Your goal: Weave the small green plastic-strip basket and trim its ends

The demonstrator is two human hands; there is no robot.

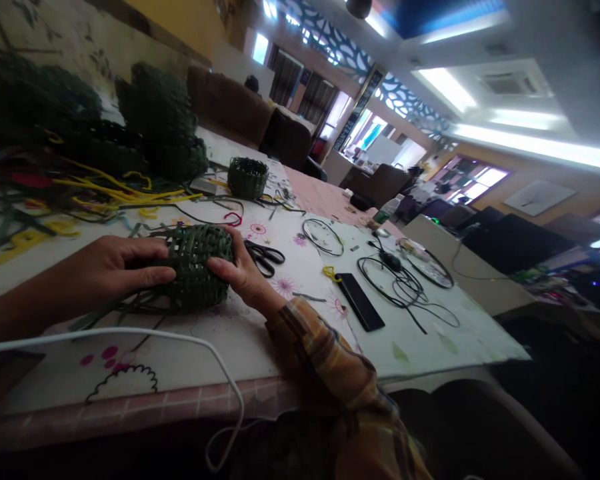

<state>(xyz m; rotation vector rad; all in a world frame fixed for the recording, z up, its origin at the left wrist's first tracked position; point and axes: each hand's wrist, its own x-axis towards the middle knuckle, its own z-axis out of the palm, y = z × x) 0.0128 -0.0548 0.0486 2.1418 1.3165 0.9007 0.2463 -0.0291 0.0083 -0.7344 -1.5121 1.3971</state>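
- White cord (130,331) bends across the front, over the worktop (190,370).
- Green basket (199,257) sits between both hands, and looks tipped on its side.
- Left hand (111,267) has its grip on one end; right hand (249,275) has its grip around the other.
- Loose strips (143,301) poke out near the left hand, so weaving seems half done.
- Next move probably needs one steady hand, while the other tucks strips.

At centre-left, above the table (260,340), a basket (197,267) lies between the left hand (123,267) and the right hand (245,267), a second basket (249,179) behind it, scissors (266,257) just right, a slab (360,302) farther right, a cable (120,331) in front, lower left.
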